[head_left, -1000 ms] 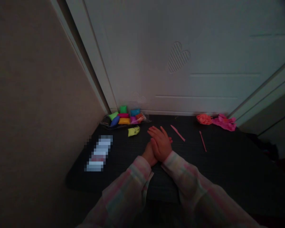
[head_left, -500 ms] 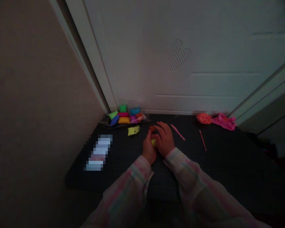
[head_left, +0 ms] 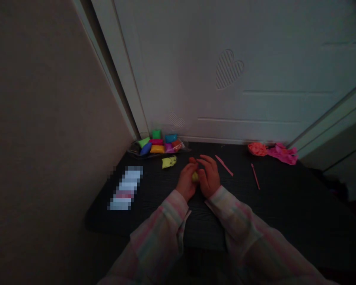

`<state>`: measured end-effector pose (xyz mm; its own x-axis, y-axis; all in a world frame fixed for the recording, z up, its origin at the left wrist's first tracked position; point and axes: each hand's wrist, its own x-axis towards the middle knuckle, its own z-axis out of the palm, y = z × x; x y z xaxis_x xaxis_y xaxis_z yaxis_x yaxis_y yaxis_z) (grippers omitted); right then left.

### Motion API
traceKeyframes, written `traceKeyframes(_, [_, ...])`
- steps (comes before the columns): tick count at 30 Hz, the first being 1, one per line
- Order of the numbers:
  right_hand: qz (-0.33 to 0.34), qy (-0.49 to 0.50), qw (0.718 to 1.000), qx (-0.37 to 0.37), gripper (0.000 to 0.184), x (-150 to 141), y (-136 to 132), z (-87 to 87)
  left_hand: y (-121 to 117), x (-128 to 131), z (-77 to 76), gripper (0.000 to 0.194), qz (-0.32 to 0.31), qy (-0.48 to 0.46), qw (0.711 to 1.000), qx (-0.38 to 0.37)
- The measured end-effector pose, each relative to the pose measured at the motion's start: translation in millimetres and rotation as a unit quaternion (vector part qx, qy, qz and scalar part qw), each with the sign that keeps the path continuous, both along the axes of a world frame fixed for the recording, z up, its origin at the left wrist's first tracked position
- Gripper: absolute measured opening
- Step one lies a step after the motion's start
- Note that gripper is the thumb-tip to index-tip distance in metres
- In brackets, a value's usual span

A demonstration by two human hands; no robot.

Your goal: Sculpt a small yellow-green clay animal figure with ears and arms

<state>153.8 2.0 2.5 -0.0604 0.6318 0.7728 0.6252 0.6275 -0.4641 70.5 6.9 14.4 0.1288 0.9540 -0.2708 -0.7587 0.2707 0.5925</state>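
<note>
By the dark table (head_left: 166,198), a pixelated object (head_left: 126,188), coloured packets (head_left: 157,149) and a yellow packet (head_left: 168,162) are being supported. The yellow lump (head_left: 195,177) is being held in the curled left hand (head_left: 186,181); the right hand (head_left: 210,178) is being held half-open beside it, contact being unclear. Then, a pink knife (head_left: 224,166), a stick (head_left: 255,176) and crumpled pieces (head_left: 282,153) are being supported.

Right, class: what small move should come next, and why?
Probably bring the curved right hand over the small yellow lump and press lightly: the lump sits against the left hand, and its surface looks uneven, though dim light hides detail.
</note>
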Motion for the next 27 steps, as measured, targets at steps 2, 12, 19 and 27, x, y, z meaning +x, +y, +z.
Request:
traceKeyframes(2, [-0.007,0.011,1.0,-0.009,0.03,1.3,0.1,0.8,1.4,-1.7,-0.9,0.015,-0.005,0.014,1.0,0.015])
traceKeyframes(12, [-0.023,0.034,0.999,0.001,0.027,5.8,3.7,-2.5,4.4,-14.6,2.5,0.035,-0.06,-0.036,0.997,0.022])
traceKeyframes(19, [-0.025,0.053,0.998,0.011,0.026,6.9,5.7,-3.5,10.5,-16.9,4.5,0.013,-0.034,-0.083,0.996,0.013])
traceKeyframes(27, [-0.035,0.06,0.998,0.007,0.024,8.8,6.3,-1.7,15.2,-29.4,13.8,0.019,0.029,-0.12,0.992,-0.023])
